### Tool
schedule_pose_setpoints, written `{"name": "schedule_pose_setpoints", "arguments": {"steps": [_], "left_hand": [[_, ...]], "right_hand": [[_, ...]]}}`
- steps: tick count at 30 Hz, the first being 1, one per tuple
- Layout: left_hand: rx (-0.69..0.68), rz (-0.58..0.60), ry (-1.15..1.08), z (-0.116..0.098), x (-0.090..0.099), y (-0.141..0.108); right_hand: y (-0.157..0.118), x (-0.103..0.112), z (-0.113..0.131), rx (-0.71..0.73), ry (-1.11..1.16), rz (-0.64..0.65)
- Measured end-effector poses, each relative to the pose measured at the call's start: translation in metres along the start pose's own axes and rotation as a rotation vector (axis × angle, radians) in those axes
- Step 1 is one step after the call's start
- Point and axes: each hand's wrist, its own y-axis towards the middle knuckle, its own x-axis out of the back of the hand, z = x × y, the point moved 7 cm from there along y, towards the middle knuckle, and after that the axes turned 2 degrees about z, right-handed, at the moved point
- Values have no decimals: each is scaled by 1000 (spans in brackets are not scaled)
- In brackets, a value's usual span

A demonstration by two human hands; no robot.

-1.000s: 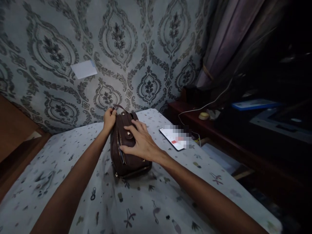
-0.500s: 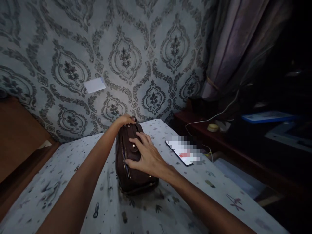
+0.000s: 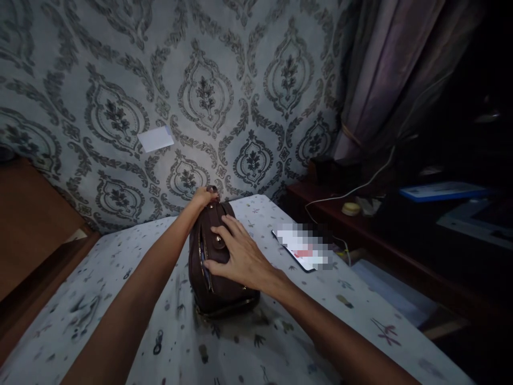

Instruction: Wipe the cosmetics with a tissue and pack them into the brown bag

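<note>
A dark brown handbag (image 3: 200, 294) with gold zips and a round metal stud lies on the patterned white sheet. One long zip on its left part is parted, and something pale shows inside. At the far end, my left hand (image 3: 206, 196) is closed on the bag near its handle strap. My right hand (image 3: 246, 259) rests across the top of the bag with its fingers spread. Its thumb touches the edge of the parted zip, and its forefinger is beside the stud. What the other right fingertips touch is partly hidden.
A lit phone (image 3: 298, 248) lies right of the bag, its screen partly blurred. A dark red shelf (image 3: 320, 206) with a white cable (image 3: 368, 182) runs along the right. A wooden board (image 3: 36, 224) stands at left. Patterned wallpaper (image 3: 248, 80) covers the wall behind.
The far end of the bag and my left hand have shifted slightly up and left. My right hand has moved very little and keeps its spread on the bag.
</note>
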Motion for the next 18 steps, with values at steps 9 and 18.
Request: {"name": "schedule_pose_setpoints", "arguments": {"steps": [9, 18], "left_hand": [[-62, 93, -77, -20, 2, -24], [2, 242, -87, -24, 15, -40]], "right_hand": [[1, 3, 3, 1, -33, 6], [2, 2, 2, 22, -32, -4]]}}
